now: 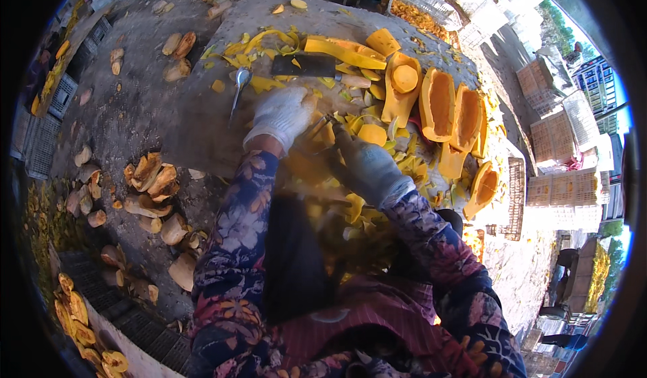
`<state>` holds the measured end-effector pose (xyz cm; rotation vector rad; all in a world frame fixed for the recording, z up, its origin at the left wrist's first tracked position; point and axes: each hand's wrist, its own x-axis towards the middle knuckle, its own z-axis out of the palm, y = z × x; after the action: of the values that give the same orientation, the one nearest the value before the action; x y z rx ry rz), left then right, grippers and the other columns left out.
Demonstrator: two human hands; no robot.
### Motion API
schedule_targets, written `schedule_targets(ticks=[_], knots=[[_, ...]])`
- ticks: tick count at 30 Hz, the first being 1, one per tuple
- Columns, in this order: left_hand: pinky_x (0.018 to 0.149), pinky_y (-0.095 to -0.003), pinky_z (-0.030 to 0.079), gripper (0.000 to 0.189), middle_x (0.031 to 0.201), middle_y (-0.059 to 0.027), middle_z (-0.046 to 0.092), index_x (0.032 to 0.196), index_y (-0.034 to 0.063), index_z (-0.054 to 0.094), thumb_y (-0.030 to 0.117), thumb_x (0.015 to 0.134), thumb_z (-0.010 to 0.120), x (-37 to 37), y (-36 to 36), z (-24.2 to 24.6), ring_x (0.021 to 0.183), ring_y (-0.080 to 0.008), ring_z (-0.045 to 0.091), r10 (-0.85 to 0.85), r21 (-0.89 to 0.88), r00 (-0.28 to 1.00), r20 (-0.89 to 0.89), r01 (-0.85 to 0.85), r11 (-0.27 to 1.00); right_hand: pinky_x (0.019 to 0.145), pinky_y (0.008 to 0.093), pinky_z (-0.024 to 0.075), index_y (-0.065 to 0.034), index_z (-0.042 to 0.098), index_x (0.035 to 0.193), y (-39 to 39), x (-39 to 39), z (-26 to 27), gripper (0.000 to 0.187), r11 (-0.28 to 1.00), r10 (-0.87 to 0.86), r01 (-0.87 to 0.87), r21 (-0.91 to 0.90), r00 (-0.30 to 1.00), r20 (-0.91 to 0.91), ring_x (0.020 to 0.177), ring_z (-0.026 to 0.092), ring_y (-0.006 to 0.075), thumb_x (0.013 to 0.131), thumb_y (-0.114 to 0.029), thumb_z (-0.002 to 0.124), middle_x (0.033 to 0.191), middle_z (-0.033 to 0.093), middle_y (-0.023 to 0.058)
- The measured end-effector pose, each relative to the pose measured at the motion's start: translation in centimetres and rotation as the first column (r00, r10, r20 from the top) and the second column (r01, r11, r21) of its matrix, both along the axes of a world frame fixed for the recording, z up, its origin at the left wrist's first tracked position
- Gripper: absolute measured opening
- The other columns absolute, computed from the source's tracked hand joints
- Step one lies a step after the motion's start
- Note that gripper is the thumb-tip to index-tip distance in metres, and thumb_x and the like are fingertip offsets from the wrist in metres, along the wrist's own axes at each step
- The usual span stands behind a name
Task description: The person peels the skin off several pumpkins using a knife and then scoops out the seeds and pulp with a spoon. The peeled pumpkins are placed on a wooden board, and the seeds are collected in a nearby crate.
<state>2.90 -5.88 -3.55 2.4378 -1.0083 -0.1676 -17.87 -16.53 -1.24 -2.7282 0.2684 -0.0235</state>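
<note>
My left hand (pixel 283 115), in a white knit glove, curls over the far end of a blurred orange squash piece (pixel 326 134). Much of that piece is lost in shade and motion blur. My right hand (pixel 371 166), gloved too, grips a thin metal peeler (pixel 318 124) whose head lies against the squash. Just beyond my left hand a cleaver (pixel 303 66) with a wooden handle rests flat among peelings. Left of it lies a metal spoon (pixel 241 81). Yellow-green peel (pixel 412 163) is strewn beside and below my right hand.
Hollowed squash halves (pixel 437 104) and a long cut half (pixel 343 51) line the far right. Squash ends (pixel 151 176) and pieces litter the ground at left. Plastic crates (pixel 563 193) are stacked at right; one crate (pixel 422 6) at the top holds orange scraps.
</note>
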Motion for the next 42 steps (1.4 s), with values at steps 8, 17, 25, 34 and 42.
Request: schedule_targets(ticks=[8,17,25,34,42], knots=[[0.097,-0.0501,0.051,0.046,0.115,-0.0181,0.073,0.115,0.0095,0.074,0.046,0.100,0.052,0.0,-1.3,0.2,0.109,-0.0392,0.067,-0.006,0.093,1.000,-0.027,0.009,0.996,0.076,0.0496,0.0567,0.0036,0.034,0.154,1.4,-9.7,-3.9,0.073,0.986,-0.143,0.157,0.048,0.965,-0.219,0.085,0.070,0.0403,0.094,-0.024,0.066,0.104,0.068,0.0246],[0.094,-0.0515,0.051,0.055,0.111,-0.0216,0.072,0.114,0.0095,0.073,0.056,0.103,0.045,0.1,-0.2,0.1,0.106,-0.0433,0.066,0.127,-0.313,0.963,-0.239,-0.200,0.929,0.086,0.0485,0.0557,-0.0024,0.039,0.151,-1.7,3.4,2.9,0.068,0.998,-0.030,0.024,-0.056,0.994,-0.109,0.100,0.069,0.0427,0.093,-0.023,0.066,0.113,0.069,0.0233],[0.090,-0.0492,0.053,0.042,0.109,-0.0216,0.072,0.117,0.0076,0.071,0.044,0.101,0.057,-0.5,0.7,-1.0,0.103,-0.0418,0.067,0.095,-0.243,0.995,-0.036,-0.101,0.965,0.072,0.0506,0.0557,-0.0018,0.036,0.153,-0.1,-0.3,-1.3,0.065,0.987,-0.021,0.016,-0.161,0.999,-0.035,0.086,0.070,0.0415,0.096,-0.023,0.059,0.098,0.069,0.0245],[0.094,-0.0495,0.052,0.042,0.116,-0.0193,0.072,0.119,0.0090,0.071,0.043,0.102,0.054,-0.3,0.0,-0.6,0.109,-0.0412,0.066,0.130,-0.185,0.987,-0.096,-0.146,0.972,0.072,0.0512,0.0560,-0.0037,0.032,0.158,0.4,-8.2,-3.2,0.075,0.975,-0.220,0.222,0.007,0.968,-0.118,0.088,0.069,0.0423,0.089,-0.008,0.062,0.103,0.067,0.0242],[0.097,-0.0486,0.051,0.045,0.120,-0.0187,0.071,0.122,0.0095,0.070,0.046,0.102,0.053,-0.6,-0.7,-0.1,0.112,-0.0406,0.066,0.129,-0.122,0.984,-0.125,-0.145,0.982,0.068,0.0508,0.0563,-0.0007,0.034,0.155,0.1,-1.9,-2.5,0.069,0.980,-0.014,0.010,-0.197,1.000,-0.021,0.082,0.070,0.0398,0.092,-0.014,0.059,0.104,0.067,0.0245]])
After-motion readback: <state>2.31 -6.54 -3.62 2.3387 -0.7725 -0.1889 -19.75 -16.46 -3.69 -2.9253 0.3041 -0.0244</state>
